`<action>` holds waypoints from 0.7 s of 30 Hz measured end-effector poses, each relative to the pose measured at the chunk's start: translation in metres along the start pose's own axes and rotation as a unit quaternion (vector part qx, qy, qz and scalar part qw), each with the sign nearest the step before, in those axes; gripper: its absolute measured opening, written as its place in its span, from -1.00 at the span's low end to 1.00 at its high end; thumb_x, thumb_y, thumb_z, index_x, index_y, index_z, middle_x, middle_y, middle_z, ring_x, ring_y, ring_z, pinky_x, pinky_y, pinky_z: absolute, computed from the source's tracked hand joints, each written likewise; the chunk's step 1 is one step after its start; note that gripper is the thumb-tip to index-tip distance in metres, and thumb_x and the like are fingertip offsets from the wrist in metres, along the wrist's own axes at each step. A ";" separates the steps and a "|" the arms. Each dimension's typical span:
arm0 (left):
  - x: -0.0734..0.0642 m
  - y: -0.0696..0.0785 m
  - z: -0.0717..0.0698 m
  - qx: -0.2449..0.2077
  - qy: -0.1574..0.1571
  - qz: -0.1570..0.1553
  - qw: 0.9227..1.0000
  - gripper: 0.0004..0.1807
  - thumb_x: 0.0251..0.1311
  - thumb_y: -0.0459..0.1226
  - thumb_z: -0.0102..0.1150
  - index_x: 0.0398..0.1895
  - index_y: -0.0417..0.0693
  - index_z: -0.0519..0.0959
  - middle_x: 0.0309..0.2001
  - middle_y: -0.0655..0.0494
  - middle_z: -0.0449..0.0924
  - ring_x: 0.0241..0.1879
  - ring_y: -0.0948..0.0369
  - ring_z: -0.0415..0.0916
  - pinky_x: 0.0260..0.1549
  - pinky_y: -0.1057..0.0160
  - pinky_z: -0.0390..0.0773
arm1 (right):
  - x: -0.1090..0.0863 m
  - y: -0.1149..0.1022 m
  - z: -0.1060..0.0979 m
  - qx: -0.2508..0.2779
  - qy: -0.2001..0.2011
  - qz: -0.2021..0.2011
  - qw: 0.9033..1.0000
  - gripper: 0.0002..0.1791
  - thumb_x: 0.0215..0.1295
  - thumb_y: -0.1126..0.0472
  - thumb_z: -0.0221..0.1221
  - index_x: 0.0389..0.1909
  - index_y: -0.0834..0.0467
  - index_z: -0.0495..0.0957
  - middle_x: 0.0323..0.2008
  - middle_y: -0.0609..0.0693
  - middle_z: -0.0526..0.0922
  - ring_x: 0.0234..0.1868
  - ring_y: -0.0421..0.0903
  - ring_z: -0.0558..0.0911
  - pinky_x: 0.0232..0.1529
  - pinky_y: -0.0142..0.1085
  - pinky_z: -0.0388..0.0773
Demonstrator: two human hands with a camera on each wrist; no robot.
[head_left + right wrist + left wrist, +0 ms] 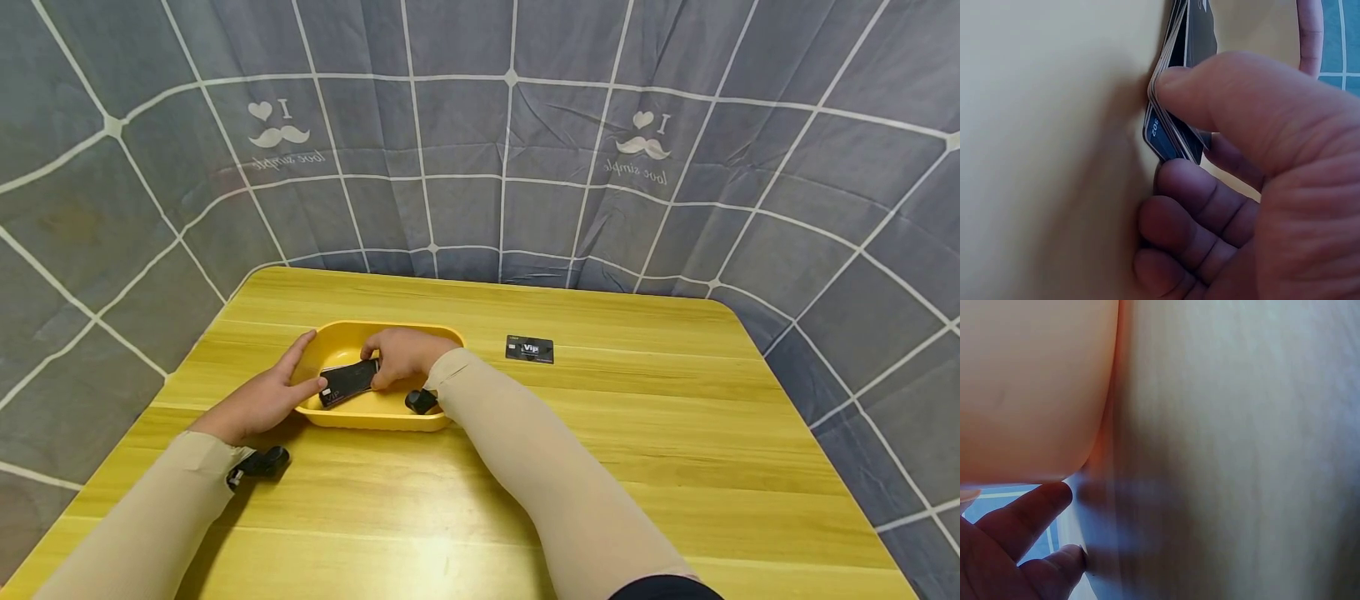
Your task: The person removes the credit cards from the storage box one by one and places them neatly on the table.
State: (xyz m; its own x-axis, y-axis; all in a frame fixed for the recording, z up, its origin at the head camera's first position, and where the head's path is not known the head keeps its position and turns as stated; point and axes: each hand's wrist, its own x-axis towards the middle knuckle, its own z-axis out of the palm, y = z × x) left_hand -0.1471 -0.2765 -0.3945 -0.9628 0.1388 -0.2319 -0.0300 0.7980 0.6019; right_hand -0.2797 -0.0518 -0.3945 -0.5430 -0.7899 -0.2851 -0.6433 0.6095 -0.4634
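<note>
A stack of black cards (348,383) lies inside a yellow plastic tub (382,423), tilted and a little fanned. My right hand (407,357) reaches into the tub and pinches the right end of the stack. In the right wrist view the thumb (1210,87) presses the card faces while curled fingers (1191,187) sit at the lower edge. At the tub's left end, my left hand (262,398) grips the wall, fingers outside and thumb over the rim, its tip at the cards' left end. The left wrist view shows fingertips (1054,497) against the tub's outside.
One black "Vip" card (529,349) lies flat on the wooden table (645,433), to the right of the tub. A grey curtain (465,125) with white grid lines hangs behind the table and along its sides. Small black cameras (266,462) are strapped at the wrists.
</note>
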 end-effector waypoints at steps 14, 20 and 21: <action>0.000 0.001 0.000 0.001 -0.001 0.000 1.000 0.04 0.57 0.21 -0.05 0.73 0.19 -0.49 0.62 -0.56 -0.14 0.46 -0.58 0.13 0.33 -0.56 0.25 | 0.004 -0.002 0.000 0.040 0.006 0.004 0.999 -0.36 0.32 0.19 0.39 0.43 0.11 0.52 -0.18 -0.13 0.70 -0.25 -0.19 0.61 -0.21 -0.44 0.54; 0.000 0.002 0.000 0.003 0.001 -0.001 1.000 0.04 0.57 0.22 -0.06 0.74 0.16 -0.48 0.62 -0.57 -0.12 0.45 -0.58 0.17 0.32 -0.55 0.28 | 0.005 -0.002 -0.001 0.047 0.005 0.006 0.999 -0.34 0.32 0.21 0.39 0.45 0.12 0.50 -0.20 -0.12 0.68 -0.29 -0.19 0.59 -0.26 -0.45 0.53; 0.000 0.002 0.000 0.002 0.001 -0.001 1.000 0.04 0.57 0.22 -0.06 0.74 0.16 -0.48 0.62 -0.57 -0.13 0.45 -0.58 0.17 0.33 -0.55 0.27 | 0.006 -0.002 -0.001 0.048 0.004 0.008 0.999 -0.33 0.32 0.21 0.40 0.45 0.11 0.50 -0.21 -0.12 0.68 -0.29 -0.19 0.59 -0.25 -0.46 0.53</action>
State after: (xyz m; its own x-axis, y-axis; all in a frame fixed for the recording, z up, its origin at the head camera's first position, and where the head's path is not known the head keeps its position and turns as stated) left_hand -0.1469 -0.2753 -0.3933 -0.9635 0.1359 -0.2308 -0.0303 0.8007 0.5982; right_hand -0.2820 -0.0576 -0.3945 -0.5575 -0.7794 -0.2857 -0.5804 0.6121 -0.5372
